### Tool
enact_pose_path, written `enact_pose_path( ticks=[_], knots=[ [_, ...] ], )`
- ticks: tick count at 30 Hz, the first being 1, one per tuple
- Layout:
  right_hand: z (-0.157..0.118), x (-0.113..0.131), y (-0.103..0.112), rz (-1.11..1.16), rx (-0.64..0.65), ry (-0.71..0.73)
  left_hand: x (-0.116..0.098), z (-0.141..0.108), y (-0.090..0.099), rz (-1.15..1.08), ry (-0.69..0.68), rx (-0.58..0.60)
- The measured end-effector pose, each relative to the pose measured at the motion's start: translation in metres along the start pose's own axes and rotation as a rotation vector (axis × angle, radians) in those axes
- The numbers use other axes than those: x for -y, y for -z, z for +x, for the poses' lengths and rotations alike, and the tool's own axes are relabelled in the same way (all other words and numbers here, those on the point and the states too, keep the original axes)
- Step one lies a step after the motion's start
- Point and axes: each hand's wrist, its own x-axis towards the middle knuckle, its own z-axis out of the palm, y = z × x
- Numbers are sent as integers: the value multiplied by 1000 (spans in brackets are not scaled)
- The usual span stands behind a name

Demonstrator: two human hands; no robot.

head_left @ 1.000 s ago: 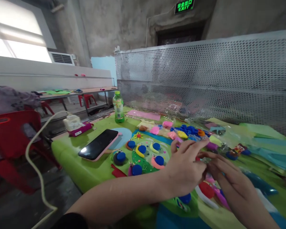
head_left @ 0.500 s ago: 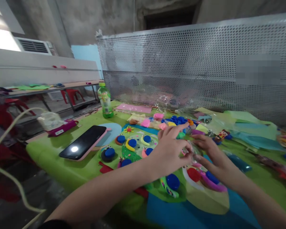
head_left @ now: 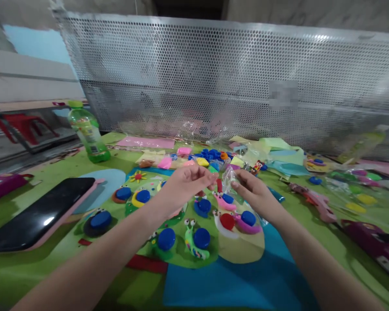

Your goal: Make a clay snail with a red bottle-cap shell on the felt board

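Observation:
My right hand (head_left: 254, 192) pinches a crumpled clear plastic bag (head_left: 228, 179) above the craft picture. Just left of it, my left hand (head_left: 191, 183) has its fingertips pressed together; whatever they hold is too small to make out. Below lie snails modelled in clay with bottle-cap shells: a green snail (head_left: 191, 239) with a blue cap (head_left: 201, 237), a white one with a red cap (head_left: 227, 221), and a purple snail (head_left: 249, 227). A yellow snail (head_left: 136, 199) and a brown one (head_left: 116, 196) sit farther left. My left forearm hides part of the picture.
A black phone (head_left: 42, 211) lies at the left, with a green bottle (head_left: 89, 134) behind it. Blue caps (head_left: 210, 154) and pink clay packets (head_left: 165, 163) are at the back, before a perforated metal screen (head_left: 188, 77). A pink glue gun (head_left: 314, 201) rests at the right.
The view has swung right, bringing the glue gun more into sight. My hands have drawn apart; the clear bag stays at my right fingers, while my left hand has moved off to its left.

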Motion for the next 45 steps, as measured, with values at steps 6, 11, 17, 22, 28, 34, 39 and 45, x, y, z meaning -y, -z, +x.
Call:
enact_pose_path(
  ticks=[6,11,17,22,28,34,39,45],
  knots=[
    [-1,-1,-4,215,-21,-114,-4,-3,-2,37,-34,1],
    [3,-7,-2,146,-65,-92,-4,-2,0,52,-37,6],
    [4,-11,-3,216,-137,-167,-4,-3,1,70,-32,-22],
    [3,-8,-7,364,-100,-185,-3,-2,4,243,-67,-69],
    [1,0,-11,412,-110,-194,-3,-1,3,362,-78,-117],
    [-2,4,-11,386,-148,-163,-6,-4,3,352,-47,-244],
    [-3,6,-12,397,-165,-149,-2,-4,-2,151,37,-171],
    [-6,11,-18,343,-87,-89,5,-2,-6,104,1,-205]
  ],
)
